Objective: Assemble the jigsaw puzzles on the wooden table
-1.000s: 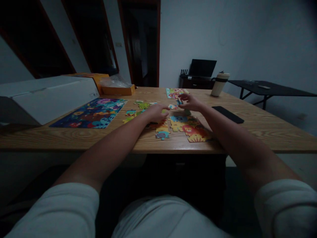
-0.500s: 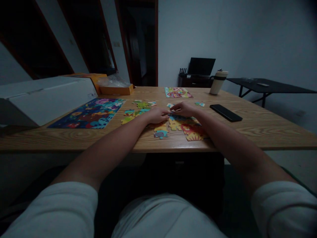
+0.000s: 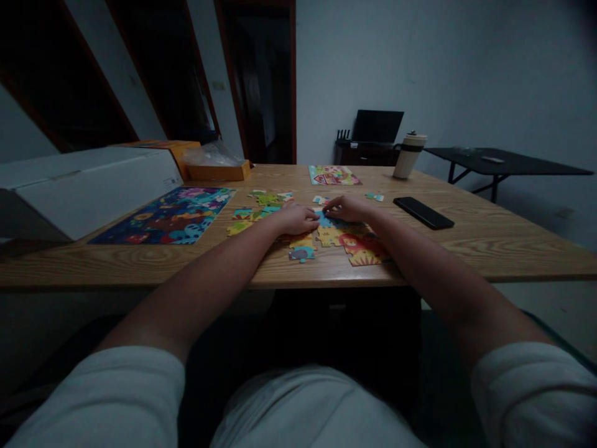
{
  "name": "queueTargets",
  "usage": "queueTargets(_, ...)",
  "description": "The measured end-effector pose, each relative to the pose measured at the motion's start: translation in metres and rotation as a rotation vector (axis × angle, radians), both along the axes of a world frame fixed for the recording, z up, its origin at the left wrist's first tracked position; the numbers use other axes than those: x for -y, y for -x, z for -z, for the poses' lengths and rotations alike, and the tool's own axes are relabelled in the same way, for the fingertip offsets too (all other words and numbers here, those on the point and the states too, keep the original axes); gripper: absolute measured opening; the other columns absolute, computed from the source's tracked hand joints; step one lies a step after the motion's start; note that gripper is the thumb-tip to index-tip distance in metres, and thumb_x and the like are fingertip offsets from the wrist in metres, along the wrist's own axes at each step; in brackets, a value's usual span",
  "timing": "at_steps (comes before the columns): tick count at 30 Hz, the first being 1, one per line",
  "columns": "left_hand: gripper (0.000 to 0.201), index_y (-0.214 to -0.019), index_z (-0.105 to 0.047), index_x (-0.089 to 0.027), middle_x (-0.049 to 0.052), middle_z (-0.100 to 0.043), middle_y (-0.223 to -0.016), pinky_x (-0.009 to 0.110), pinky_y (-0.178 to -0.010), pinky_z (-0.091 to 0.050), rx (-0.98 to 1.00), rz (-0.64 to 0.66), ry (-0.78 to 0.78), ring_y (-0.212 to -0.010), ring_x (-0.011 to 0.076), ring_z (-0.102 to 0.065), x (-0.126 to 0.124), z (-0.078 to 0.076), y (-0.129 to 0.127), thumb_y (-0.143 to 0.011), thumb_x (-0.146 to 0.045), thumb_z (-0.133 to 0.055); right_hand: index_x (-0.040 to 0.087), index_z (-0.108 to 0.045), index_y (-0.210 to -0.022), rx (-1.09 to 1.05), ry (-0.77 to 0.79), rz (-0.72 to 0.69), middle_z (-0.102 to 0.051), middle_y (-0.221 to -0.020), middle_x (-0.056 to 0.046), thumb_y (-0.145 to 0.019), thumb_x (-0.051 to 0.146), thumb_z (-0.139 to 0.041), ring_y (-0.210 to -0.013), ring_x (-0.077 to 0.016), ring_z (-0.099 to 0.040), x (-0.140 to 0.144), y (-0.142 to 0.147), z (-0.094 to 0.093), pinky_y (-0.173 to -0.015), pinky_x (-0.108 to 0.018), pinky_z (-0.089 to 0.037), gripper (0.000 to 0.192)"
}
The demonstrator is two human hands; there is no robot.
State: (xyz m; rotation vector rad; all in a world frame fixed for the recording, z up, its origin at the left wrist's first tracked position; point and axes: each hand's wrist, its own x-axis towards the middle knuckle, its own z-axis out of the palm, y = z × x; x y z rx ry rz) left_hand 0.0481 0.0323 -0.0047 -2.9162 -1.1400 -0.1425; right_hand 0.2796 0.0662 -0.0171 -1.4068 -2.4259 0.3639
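Observation:
My left hand [image 3: 297,219] rests on the partly joined jigsaw puzzle, its fingers curled against a blue puzzle piece [image 3: 323,218]. Facing it, my right hand [image 3: 347,208] has bent fingers pressed down at the same blue area. Under and in front of the right hand lies a joined yellow and red section [image 3: 364,247] with a lion picture. A puzzle piece with a grey animal [image 3: 301,253] sits nearest me. Green joined pieces [image 3: 268,199] lie beyond the left forearm. A loose piece [image 3: 320,200] is just past my fingertips. The palms hide part of the puzzle.
A dark blue picture sheet [image 3: 163,216] lies left, beside a long white box [image 3: 93,186]. An orange tray [image 3: 219,171] holds clear plastic. At the back are another picture sheet [image 3: 333,175] and a cup [image 3: 409,155]. A phone [image 3: 423,213] and loose piece [image 3: 374,196] lie right.
My right fingers have drawn slightly back and apart from the left hand, and more of the blue puzzle area shows between them. The left hand stays nearly in place.

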Motion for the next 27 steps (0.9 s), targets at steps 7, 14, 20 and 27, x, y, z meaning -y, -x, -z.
queueTargets(7,0.038,-0.114,-0.07,-0.028,0.004,-0.072,-0.109,0.036,-0.097,-0.037,-0.002,-0.04,0.035,-0.106,0.0245,-0.06,-0.002,-0.003,0.01,-0.092,-0.05,-0.048,0.031,-0.078,-0.098,0.026,0.115,0.17,-0.075,-0.103,-0.005,-0.06,0.052,-0.084,-0.095,-0.0291,-0.067,-0.01,-0.049,-0.006,-0.087,-0.041,-0.05,0.044)
queueTargets(14,0.044,-0.117,-0.07,-0.026,0.005,-0.074,-0.104,0.03,-0.082,-0.045,-0.001,-0.084,0.063,-0.092,0.0222,-0.064,-0.005,-0.007,0.021,-0.091,-0.054,-0.047,0.026,-0.078,-0.095,0.066,0.1,0.292,-0.075,-0.1,-0.009,-0.057,0.058,-0.083,-0.09,-0.0313,-0.069,-0.01,-0.076,-0.007,-0.081,-0.043,-0.052,0.049)
queueTargets(20,0.051,-0.129,-0.063,-0.024,0.008,-0.067,-0.125,0.029,-0.088,-0.046,0.058,-0.129,0.088,-0.106,0.0219,-0.063,-0.01,-0.008,0.025,-0.091,-0.053,-0.049,0.025,-0.074,-0.112,0.028,0.146,0.278,-0.074,-0.108,-0.009,-0.063,0.047,-0.082,-0.085,-0.0262,-0.07,-0.016,-0.093,-0.006,-0.076,-0.037,-0.054,0.055)
queueTargets(27,0.049,-0.131,-0.063,-0.024,0.01,-0.062,-0.134,0.036,-0.099,-0.041,0.189,-0.414,-0.015,-0.121,0.0275,-0.057,-0.025,-0.026,0.059,-0.09,-0.049,-0.052,0.023,-0.068,-0.124,0.081,0.121,0.386,-0.074,-0.11,-0.007,-0.079,0.039,-0.07,-0.088,-0.0224,-0.069,-0.015,-0.091,0.0,-0.075,-0.028,-0.051,0.047)
